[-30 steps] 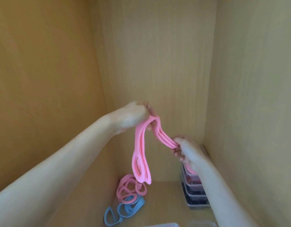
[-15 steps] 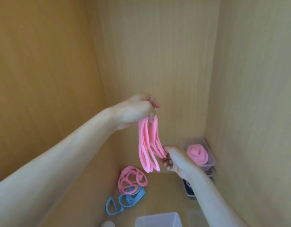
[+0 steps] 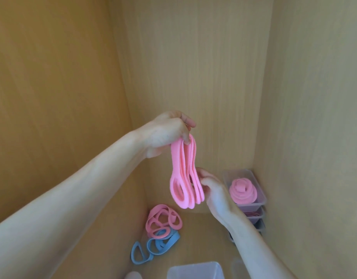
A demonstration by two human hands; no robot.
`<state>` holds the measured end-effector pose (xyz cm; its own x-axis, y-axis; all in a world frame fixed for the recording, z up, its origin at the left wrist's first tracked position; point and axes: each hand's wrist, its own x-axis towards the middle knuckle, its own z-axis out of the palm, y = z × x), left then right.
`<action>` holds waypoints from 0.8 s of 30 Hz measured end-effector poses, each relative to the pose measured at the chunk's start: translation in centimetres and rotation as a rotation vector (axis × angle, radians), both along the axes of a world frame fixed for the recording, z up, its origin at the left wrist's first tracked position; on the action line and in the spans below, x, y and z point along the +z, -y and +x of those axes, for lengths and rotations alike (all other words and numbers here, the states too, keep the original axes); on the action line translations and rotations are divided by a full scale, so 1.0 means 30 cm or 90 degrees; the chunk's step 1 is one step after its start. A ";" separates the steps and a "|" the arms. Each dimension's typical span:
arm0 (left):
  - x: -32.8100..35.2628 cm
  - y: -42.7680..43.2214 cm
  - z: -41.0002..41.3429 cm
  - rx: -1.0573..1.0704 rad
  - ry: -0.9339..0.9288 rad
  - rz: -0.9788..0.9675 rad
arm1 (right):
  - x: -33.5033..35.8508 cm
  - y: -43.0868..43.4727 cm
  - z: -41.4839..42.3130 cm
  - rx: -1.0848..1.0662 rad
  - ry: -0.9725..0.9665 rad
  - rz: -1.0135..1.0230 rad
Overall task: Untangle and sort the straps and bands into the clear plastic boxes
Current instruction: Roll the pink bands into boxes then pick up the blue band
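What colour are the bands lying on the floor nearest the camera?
The bands are light blue; the head view, the only one, shows them clearly.

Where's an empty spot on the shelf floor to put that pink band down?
The bare wood between the loose pink bands and the stacked boxes is free, back to the rear wall. It is crowded on the left, where blue bands lie against the pink ones, and in front by the clear box.
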<state>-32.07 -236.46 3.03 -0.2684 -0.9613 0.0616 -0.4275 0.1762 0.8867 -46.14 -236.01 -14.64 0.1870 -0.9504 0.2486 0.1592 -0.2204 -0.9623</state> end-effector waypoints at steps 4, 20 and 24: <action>0.007 0.000 0.001 0.004 -0.032 0.008 | 0.016 -0.001 0.003 0.020 -0.012 0.001; -0.012 0.025 0.012 0.062 -0.070 -0.020 | -0.033 -0.084 0.071 -0.052 -0.081 -0.052; -0.025 0.040 0.015 0.081 -0.078 -0.016 | -0.027 -0.087 0.072 -0.108 -0.108 -0.044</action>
<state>-31.61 -237.65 2.29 -0.1338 -0.9847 0.1113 -0.3371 0.1508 0.9293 -43.99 -233.41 -15.45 0.0710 -0.9536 0.2927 -0.0476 -0.2964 -0.9539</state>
